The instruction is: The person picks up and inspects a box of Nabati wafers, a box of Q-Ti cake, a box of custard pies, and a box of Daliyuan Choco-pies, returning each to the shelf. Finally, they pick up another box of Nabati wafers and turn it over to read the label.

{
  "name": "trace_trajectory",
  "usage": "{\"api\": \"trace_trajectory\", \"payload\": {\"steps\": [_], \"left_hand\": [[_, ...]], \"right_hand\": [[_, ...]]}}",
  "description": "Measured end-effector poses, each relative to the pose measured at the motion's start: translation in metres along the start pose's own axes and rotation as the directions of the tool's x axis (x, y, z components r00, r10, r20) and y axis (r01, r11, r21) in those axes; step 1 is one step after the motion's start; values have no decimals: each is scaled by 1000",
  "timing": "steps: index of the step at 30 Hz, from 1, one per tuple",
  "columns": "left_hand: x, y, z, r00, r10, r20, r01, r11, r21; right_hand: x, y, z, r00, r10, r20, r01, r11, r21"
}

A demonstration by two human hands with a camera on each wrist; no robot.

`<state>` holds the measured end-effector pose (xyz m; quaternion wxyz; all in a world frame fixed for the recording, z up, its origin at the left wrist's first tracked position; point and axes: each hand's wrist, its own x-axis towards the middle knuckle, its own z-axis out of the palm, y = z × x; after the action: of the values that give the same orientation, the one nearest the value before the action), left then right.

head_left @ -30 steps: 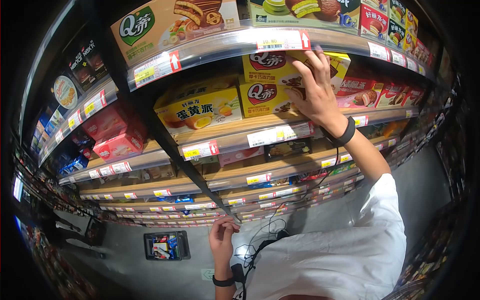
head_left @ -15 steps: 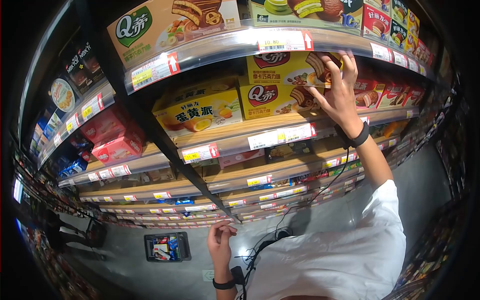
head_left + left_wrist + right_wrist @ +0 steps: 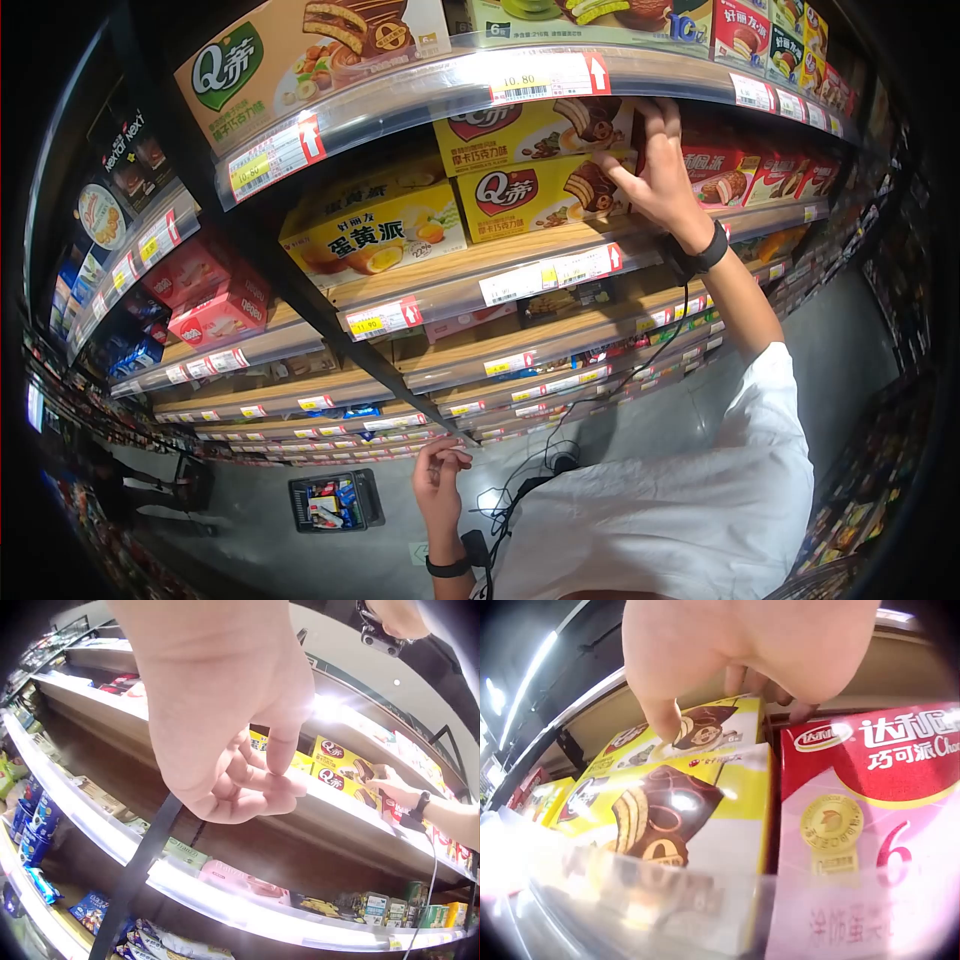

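Two yellow snack boxes are stacked on a shelf, the upper box [image 3: 535,132] set on the lower box [image 3: 540,197]. At the upper box's right end is my right hand [image 3: 660,185], its thumb on the front face and its fingers reaching round the side. In the right wrist view the thumb touches the upper box [image 3: 739,720], and the fingertips are partly hidden behind it. A red and pink box [image 3: 855,825] stands beside the stack. My left hand [image 3: 440,480] hangs low with fingers loosely curled, holding nothing; the left wrist view shows this hand [image 3: 232,727] empty.
A yellow egg-pie box [image 3: 370,235] stands left of the stack. Above, a shelf edge [image 3: 440,85] with price labels passes close over my right hand. A black basket [image 3: 335,500] with goods sits on the floor. Cables hang beside my body, and a person's legs show at lower left.
My right hand has moved from the front of the upper box to its right end, fingers now round the side. The upper box sits slightly further left relative to the lower one.
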<state>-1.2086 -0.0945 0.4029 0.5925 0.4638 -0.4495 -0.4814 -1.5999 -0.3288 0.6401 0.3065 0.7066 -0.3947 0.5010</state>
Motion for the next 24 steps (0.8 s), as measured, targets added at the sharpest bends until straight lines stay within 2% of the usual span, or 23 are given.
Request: {"api": "trace_trajectory", "payload": {"steps": [4,5,6,9,12,14,16,20,22,23,24], "left_hand": [[2,2,-1,1000,11,8,-12,1000,25],[3,3,-1,1000,9,10,-10,1000,26],[3,4,0,1000,8,12,-8,1000,28],[5,7,3,1000,10,17,-10,1000,20],[6,6,3,1000,9,13,-9,1000,29],[6,4,1,1000,17,13,-17,999,37],[5,5,0,1000,21,8,-21,999,42],[4,6,-2,1000,26,-16,-25,999,37],[3,5,-5,999,31,-20,-30,999,30],[2,5,-7,999,35,-18,-34,999,26],[1,5,-9,999,39,-17,-39,999,23]], "right_hand": [[9,7,2,989,140,52,-141,990,21],[15,7,0,932,304,195,-316,948,33],[21,7,-3,829,448,333,-481,877,18],[16,34,15,868,374,327,-455,862,222],[29,21,1,879,335,339,-439,847,301],[38,10,-11,851,325,412,-476,809,345],[34,22,-7,868,332,369,-463,810,359],[25,29,-3,862,399,313,-494,799,342],[24,30,-3,830,441,342,-542,782,307],[24,28,-3,813,461,356,-565,773,289],[27,23,-7,730,560,393,-649,748,139]]}}
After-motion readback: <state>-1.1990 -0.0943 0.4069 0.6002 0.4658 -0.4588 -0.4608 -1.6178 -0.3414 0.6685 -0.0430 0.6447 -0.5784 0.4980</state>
